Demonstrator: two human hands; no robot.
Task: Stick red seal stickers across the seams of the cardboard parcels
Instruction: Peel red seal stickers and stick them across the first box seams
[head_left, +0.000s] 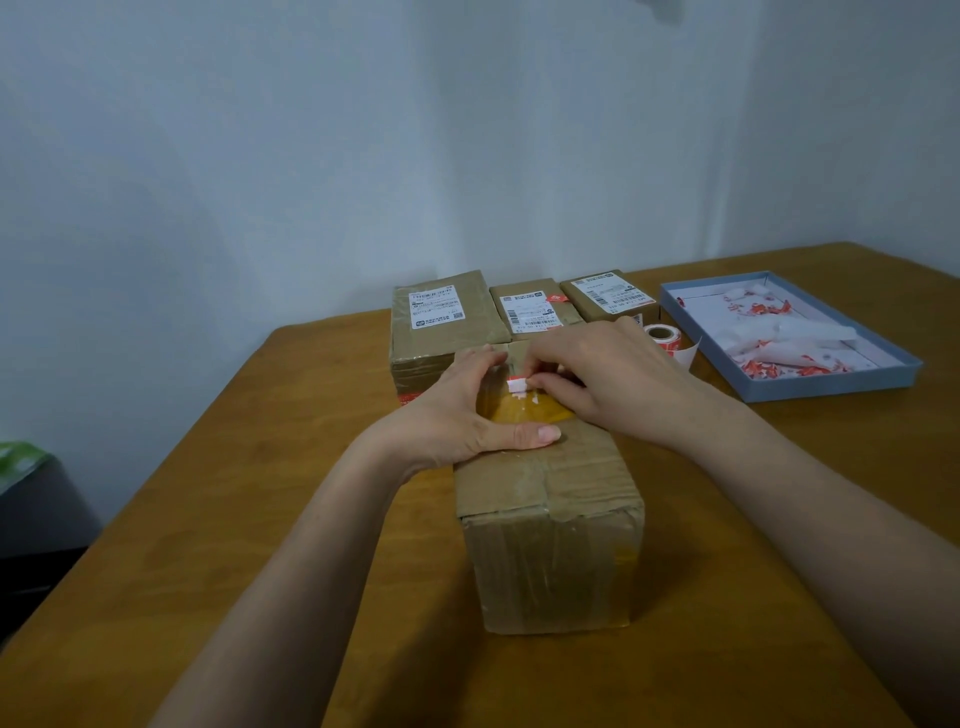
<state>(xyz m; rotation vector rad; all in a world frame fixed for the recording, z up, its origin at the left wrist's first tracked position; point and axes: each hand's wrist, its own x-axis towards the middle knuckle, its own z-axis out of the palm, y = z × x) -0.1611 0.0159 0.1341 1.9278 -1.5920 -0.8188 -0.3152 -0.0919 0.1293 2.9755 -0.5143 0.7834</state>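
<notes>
I have my left hand (457, 410) laid flat on the parcel (545, 499) to steady it, fingers relaxed. My right hand (602, 379) pinches the seal sticker (517, 384) just at its fingertips, lining it across the taped seam; sticker roll (662, 335) lies beyond the right fingers.

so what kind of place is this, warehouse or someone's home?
Likely a home or small office, not a warehouse: a plain wooden table against a bare wall, a few labelled parcels lined up, and a blue tray of used sticker backing beside a small sticker roll.
</notes>
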